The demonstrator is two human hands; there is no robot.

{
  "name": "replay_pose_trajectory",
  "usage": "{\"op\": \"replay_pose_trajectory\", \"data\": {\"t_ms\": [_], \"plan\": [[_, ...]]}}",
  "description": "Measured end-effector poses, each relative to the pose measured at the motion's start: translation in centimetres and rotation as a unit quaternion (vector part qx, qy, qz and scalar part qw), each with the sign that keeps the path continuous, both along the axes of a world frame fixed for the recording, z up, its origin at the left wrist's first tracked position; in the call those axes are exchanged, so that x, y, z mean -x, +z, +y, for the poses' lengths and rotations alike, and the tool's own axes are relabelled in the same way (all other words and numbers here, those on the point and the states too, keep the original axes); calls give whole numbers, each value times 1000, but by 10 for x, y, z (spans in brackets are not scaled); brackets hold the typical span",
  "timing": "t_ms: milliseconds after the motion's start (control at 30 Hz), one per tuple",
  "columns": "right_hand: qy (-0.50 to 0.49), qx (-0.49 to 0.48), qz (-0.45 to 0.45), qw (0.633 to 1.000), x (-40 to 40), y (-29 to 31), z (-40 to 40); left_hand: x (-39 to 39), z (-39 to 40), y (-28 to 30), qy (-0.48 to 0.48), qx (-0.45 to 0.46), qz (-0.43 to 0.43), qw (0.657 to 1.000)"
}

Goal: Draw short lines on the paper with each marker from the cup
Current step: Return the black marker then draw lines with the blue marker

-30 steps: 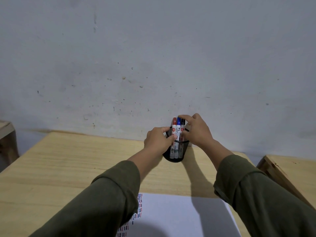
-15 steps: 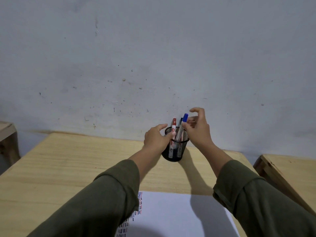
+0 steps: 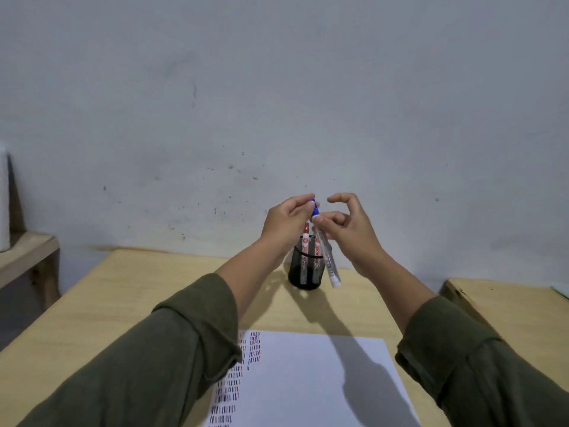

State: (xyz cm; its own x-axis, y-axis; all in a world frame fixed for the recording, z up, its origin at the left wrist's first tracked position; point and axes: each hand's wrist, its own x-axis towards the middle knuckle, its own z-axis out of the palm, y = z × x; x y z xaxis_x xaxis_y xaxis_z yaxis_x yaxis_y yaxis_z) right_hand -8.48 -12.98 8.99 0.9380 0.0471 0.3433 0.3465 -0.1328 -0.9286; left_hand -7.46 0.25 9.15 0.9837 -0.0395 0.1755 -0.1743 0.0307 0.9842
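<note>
A blue-capped white marker [image 3: 327, 257] hangs upright in the air in front of the black mesh cup [image 3: 306, 272]. My right hand [image 3: 348, 229] pinches its barrel just under the cap. My left hand [image 3: 286, 223] grips the blue cap at the top. Two markers with red labels [image 3: 305, 241] stand in the cup behind it. The white paper [image 3: 308, 380] lies near me, with columns of short red, blue and black lines down its left side.
The wooden table [image 3: 138, 303] stands against a grey-white wall. A second wooden surface [image 3: 508, 306] sits to the right and a low wooden shelf [image 3: 27, 257] to the left. My sleeves cover the paper's left and right edges.
My right hand has lifted the blue marker out of the cup. My left hand has let go of the cup and risen to the marker's cap.
</note>
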Motion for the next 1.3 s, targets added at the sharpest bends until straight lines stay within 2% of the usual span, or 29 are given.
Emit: {"op": "replay_pose_trajectory", "data": {"t_ms": [233, 333, 433, 567, 767, 933, 1067, 1300], "plan": [[79, 2, 92, 993, 66, -8, -2, 50, 26, -7, 92, 110, 98, 985], [112, -87, 102, 985, 88, -16, -4, 73, 34, -11, 157, 166, 142, 963], [111, -169, 97, 975, 103, -23, 2, 93, 33, -15, 177, 191, 166, 951], [100, -229, 100, 963, 119, -27, 19, 115, 24, -18, 152, 183, 155, 959], [106, -291, 92, 946, 128, -25, 41, 133, 22, -17, 27, 203, 97, 974], [122, -377, 122, 910, 130, -23, 46, 132, 26, -28, -78, 292, 54, 952], [127, -387, 124, 905, 127, -25, 50, 131, 25, -29, -58, 324, 56, 942], [140, -336, 87, 927, 121, -34, 53, 121, 26, -35, 26, 254, 89, 963]]}}
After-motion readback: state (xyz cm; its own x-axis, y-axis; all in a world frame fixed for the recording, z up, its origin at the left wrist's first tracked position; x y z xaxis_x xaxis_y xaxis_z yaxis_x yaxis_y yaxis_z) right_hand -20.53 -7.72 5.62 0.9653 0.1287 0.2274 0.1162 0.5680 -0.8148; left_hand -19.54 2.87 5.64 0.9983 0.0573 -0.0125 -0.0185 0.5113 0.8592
